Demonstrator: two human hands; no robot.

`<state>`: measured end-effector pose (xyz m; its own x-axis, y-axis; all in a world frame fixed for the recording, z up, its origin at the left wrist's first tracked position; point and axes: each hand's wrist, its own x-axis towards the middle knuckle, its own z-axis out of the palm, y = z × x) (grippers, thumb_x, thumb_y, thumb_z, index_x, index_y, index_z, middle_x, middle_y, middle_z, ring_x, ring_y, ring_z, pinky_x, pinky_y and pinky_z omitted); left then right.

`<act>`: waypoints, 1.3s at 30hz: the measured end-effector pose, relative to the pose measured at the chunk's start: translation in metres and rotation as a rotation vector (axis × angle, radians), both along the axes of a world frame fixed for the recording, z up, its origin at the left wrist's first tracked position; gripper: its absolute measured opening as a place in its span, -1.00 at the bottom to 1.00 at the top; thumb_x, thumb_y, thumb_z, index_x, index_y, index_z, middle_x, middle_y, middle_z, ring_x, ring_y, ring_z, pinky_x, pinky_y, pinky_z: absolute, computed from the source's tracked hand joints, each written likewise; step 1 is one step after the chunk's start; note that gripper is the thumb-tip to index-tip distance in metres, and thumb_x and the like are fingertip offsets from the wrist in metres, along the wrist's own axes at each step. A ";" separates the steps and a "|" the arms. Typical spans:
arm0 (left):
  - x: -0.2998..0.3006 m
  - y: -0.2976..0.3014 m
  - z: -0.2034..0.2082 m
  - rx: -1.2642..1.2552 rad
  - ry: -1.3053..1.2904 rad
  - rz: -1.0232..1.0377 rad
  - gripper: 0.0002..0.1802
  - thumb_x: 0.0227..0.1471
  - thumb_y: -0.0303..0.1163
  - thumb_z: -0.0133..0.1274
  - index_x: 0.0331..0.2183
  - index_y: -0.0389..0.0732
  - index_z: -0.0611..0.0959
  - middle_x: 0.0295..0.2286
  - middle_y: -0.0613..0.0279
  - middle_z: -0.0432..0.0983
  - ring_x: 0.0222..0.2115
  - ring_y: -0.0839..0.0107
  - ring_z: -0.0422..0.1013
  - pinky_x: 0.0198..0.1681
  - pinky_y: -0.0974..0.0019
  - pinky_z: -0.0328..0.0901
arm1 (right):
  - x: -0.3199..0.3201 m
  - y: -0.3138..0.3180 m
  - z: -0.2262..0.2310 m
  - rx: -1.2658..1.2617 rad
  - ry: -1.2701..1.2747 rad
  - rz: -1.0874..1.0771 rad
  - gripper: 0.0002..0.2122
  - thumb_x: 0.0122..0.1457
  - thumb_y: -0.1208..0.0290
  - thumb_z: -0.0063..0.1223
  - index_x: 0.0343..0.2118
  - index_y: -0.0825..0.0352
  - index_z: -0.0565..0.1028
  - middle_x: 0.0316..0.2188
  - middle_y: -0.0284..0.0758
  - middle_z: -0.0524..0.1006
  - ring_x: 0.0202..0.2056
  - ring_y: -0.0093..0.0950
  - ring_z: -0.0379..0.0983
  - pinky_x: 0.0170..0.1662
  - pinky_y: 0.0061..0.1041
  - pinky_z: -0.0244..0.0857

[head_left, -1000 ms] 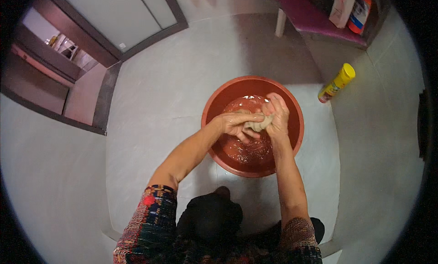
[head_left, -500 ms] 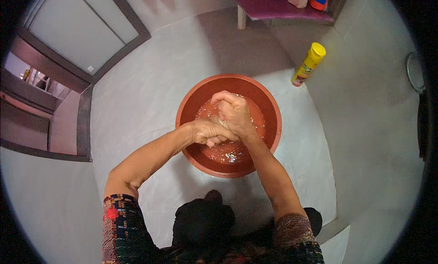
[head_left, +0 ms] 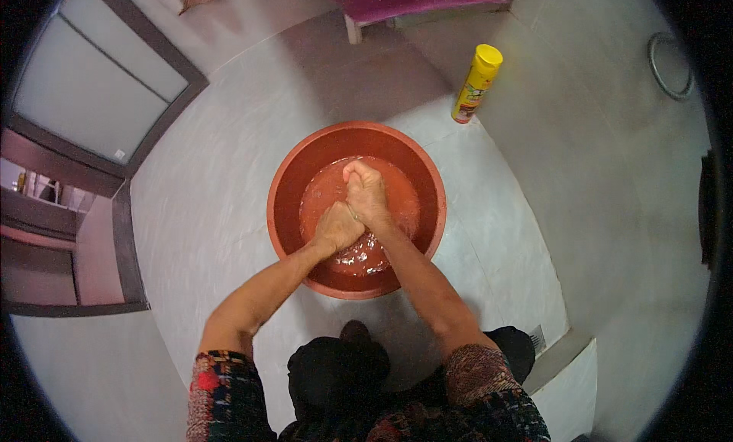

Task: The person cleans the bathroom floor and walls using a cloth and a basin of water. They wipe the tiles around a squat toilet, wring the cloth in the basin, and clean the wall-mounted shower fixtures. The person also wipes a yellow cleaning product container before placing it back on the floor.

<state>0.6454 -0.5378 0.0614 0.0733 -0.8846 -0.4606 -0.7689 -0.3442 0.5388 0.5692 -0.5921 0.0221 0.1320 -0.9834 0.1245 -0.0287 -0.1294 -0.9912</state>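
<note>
Half a second ago my two hands were locked more loosely over the water, and before that they were spread, with a pale cloth showing between the fingers; now both have closed up. My left hand (head_left: 340, 226) is a tight fist pressed against the heel of my right hand (head_left: 368, 191), whose fingers are curled in as well. The pale cloth, if cloth is what it is, is hidden, or nearly so; I judge that it sits squeezed inside the two fists, above the middle of the reddish-brown basin (head_left: 284, 213). I take this to mean that the loose gathering is over and the hard wring is on. Just below my fists the water (head_left: 324, 194) breaks into bright ripples, though I cannot make out drops falling. My view has swung rightward too, so the basin lies further left in it. On the floor (head_left: 206, 182) beyond it the yellow canister (head_left: 478, 83) stands near the wall, well apart from my arms, and the purple-topped bench (head_left: 416, 0) is mostly cut off at the top. My black trousers (head_left: 336, 377) show on the near side, clear of the rim.
</note>
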 end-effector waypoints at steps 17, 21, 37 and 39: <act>0.013 0.013 -0.062 -0.494 0.422 -0.032 -0.59 -0.03 -0.17 0.04 -0.28 -0.19 0.25 -0.51 0.17 0.38 -0.50 0.27 0.41 -0.48 0.21 0.30 | -0.030 -0.013 -0.032 0.744 -0.777 -0.041 -0.90 0.17 0.52 -0.27 -0.41 0.32 0.34 -0.68 -0.31 0.33 -0.63 -0.46 0.32 -0.55 -0.44 0.33; 0.016 0.007 0.004 -0.090 0.967 0.296 -0.68 0.06 -0.17 -0.01 -0.27 -0.13 0.30 -0.43 0.32 0.33 -0.51 0.58 0.31 -0.56 0.49 0.27 | -0.047 -0.004 0.013 0.606 -0.799 0.193 -0.91 0.17 0.45 -0.13 -0.28 0.30 0.35 -0.47 -0.34 0.40 -0.47 -0.54 0.39 -0.43 -0.51 0.35; -0.047 -0.001 0.048 -0.409 1.602 0.476 -0.65 0.04 -0.38 -0.03 -0.12 -0.30 0.38 -0.20 0.19 0.38 -0.17 0.39 0.32 -0.04 0.29 0.22 | -0.109 0.040 0.095 -0.118 0.095 0.306 -0.80 0.10 0.41 -0.02 -0.24 0.37 0.37 -0.40 -0.40 0.40 -0.32 -0.60 0.31 -0.23 -0.56 0.22; -0.047 -0.005 0.062 -0.404 1.590 0.354 -0.59 -0.01 -0.43 0.02 -0.09 -0.31 0.36 -0.18 0.18 0.38 -0.18 0.38 0.35 -0.05 0.29 0.26 | -0.119 0.035 0.107 -0.176 0.108 0.221 -0.84 0.12 0.46 -0.07 -0.26 0.38 0.42 -0.37 -0.40 0.42 -0.29 -0.61 0.32 -0.18 -0.55 0.23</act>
